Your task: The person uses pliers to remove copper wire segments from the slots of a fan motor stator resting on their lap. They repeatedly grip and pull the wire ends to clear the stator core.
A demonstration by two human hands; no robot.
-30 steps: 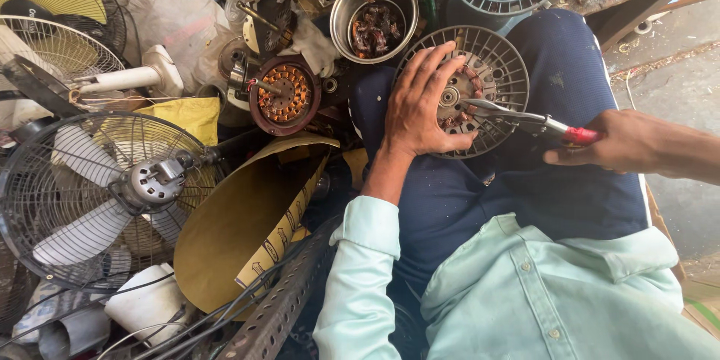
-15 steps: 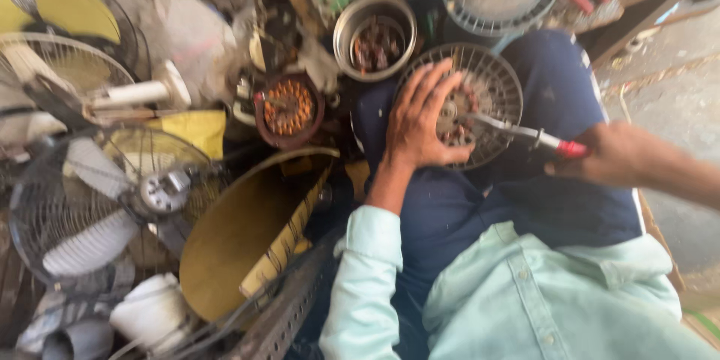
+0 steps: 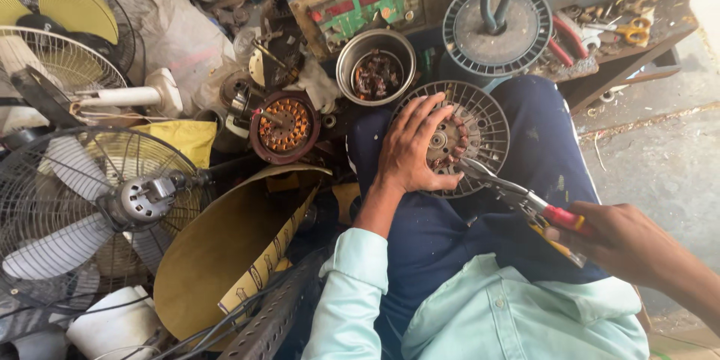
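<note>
Left hand [image 3: 409, 151] spread flat, pinning fan motor [image 3: 454, 139] at frame centre. Right hand [image 3: 619, 240] closed on red-handled pliers [image 3: 521, 201], tips at windings. Step: stripping coil; next likely needs firm grip, steady pull.

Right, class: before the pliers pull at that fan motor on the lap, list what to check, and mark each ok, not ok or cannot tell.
1. Left hand flat on the round grille housing, holding it on the lap: ok.
2. Right hand gripping the red-handled pliers: ok.
3. Plier tips reach the copper windings: ok.
4. Tips closed on a wire: cannot tell.
5. Left thumb away from the plier tips: not ok, it lies right beside them.
6. Metal bowl of parts stands within reach: ok.
</note>
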